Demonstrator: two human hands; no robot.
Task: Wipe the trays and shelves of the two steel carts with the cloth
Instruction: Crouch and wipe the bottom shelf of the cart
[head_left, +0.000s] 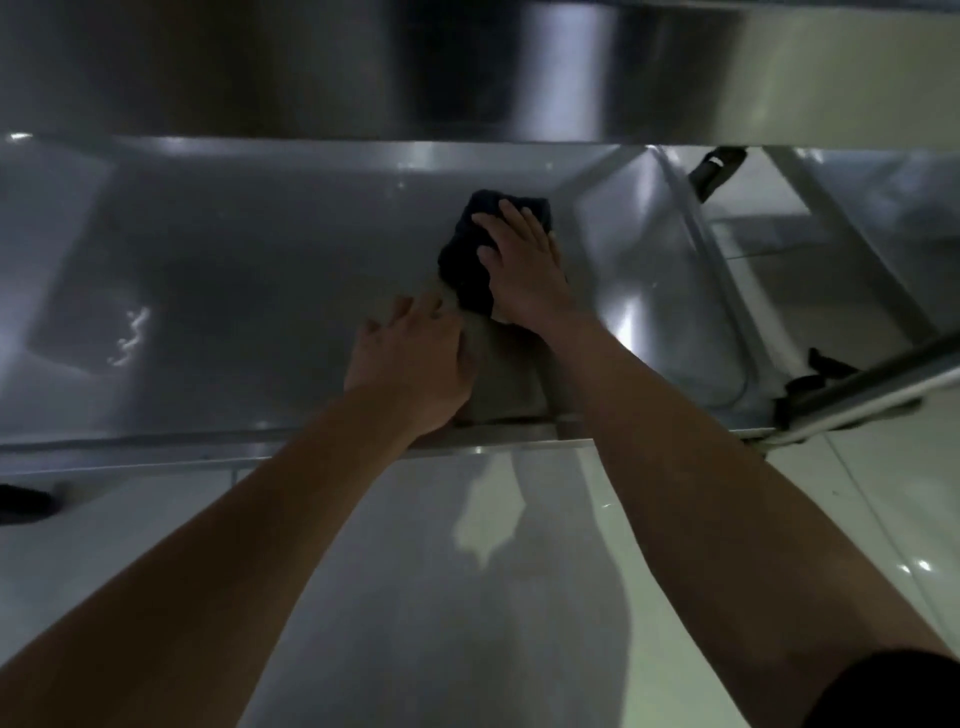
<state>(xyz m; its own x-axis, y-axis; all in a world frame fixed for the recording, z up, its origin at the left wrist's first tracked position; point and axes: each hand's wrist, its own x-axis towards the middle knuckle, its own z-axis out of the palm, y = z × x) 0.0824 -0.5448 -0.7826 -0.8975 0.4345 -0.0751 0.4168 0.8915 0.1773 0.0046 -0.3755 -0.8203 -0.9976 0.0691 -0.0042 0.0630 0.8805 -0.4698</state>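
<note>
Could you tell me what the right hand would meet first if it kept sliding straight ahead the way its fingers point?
Probably the raised back wall of the steel shelf. The right hand presses the dark folded cloth flat, fingers pointing up-left; bare steel lies between, though depth is unclear.

— Where's the cloth (470, 254)?
— On the shelf (234, 270), right of its middle, under the right hand (524, 265).
— The left hand (410, 364)?
— Just beside it, nearer the front rim.
— Above?
— Another shelf (311, 67).
— Below?
— The floor (415, 571).
</note>
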